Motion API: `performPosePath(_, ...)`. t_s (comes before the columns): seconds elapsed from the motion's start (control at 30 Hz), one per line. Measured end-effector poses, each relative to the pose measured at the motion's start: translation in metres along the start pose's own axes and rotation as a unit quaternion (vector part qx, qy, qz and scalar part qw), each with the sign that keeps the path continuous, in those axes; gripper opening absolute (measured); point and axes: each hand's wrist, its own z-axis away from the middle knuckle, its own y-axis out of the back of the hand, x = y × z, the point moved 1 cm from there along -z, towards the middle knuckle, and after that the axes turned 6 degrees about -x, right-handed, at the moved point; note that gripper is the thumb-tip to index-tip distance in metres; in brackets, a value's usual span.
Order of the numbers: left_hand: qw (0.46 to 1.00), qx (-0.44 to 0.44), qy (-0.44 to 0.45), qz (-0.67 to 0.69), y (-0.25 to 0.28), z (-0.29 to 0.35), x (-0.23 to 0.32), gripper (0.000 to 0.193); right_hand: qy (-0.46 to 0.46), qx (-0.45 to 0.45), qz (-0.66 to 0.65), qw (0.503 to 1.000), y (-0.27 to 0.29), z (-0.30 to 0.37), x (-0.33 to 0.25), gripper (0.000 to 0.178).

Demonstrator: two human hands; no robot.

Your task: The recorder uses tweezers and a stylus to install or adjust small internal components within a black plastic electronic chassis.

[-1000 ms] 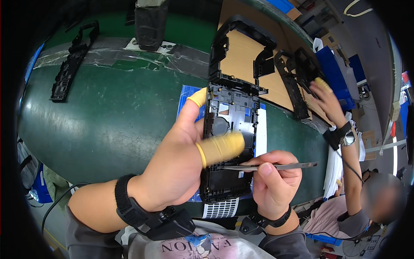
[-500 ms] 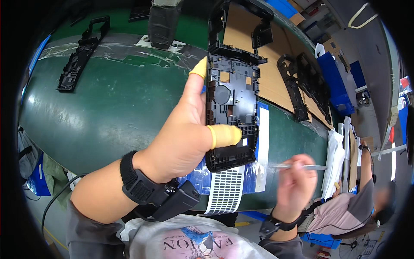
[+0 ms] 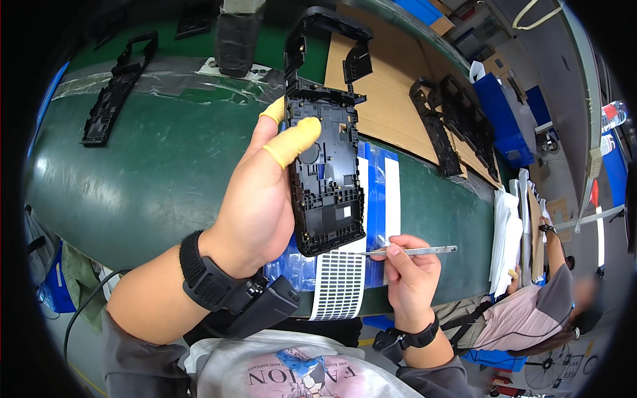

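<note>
My left hand (image 3: 249, 209), with yellow finger cots on its thumb and a finger, grips a black plastic housing (image 3: 338, 169) by its left side. The housing stands nearly upright, its ribbed inside and square openings showing, with a frame-like loop at the top. In my right hand (image 3: 413, 275) are metal tweezers (image 3: 431, 251), pinched between thumb and fingers. Their tip points left, close to the housing's lower end and over a white sheet of small black rectangular stickers (image 3: 337, 288). That sheet lies partly on blue plastic-wrapped material (image 3: 377, 199) and hangs over the table edge.
Another black housing (image 3: 116, 99) lies on the green table (image 3: 159, 172) at the left. More black housings (image 3: 458, 126) rest on cardboard (image 3: 371, 86) at the right. A black-wrapped post (image 3: 237, 40) stands behind. White bags (image 3: 505, 239) and a co-worker (image 3: 524, 308) are at the right.
The housing has moved left and slightly down, and my left thumb has shifted up along it. My right hand has brought the tweezers left, close to the sticker sheet.
</note>
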Motion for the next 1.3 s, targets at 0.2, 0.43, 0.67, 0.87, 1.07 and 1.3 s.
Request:
performPosePath(0.2, 0.998, 0.05, 0.016, -0.017, 0.002, 0.001, -0.005, 0.028, 0.008, -0.013, -0.093, 0.996, 0.004, -0.002, -0.015, 0.015)
performPosePath(0.43, 0.995, 0.012, 0.093, 0.035, -0.008, 0.01, -0.008, 0.03, 0.129, -0.076, -0.072, 0.986, -0.038, -0.028, -0.05, 0.015)
performPosePath(0.67, 0.989, 0.019, 0.136, 0.061, -0.011, 0.013, -0.008, 0.033, 0.158, -0.068, -0.039, 0.984, -0.048, -0.03, -0.035, 0.017)
performPosePath(0.87, 0.992, 0.002, 0.123, 0.025, -0.008, 0.014, -0.012, 0.041, 0.139, -0.047, -0.002, 0.989, -0.05, -0.028, -0.035, 0.017)
performPosePath(1.07, 0.992, -0.001, 0.119, 0.028, -0.011, 0.015, -0.01, 0.043, 0.147, -0.079, -0.033, 0.985, -0.046, -0.03, -0.033, 0.016)
performPosePath(1.3, 0.993, -0.003, 0.118, 0.022, -0.011, 0.016, -0.011, 0.043, 0.148, -0.084, -0.04, 0.985, -0.045, -0.029, -0.032, 0.015)
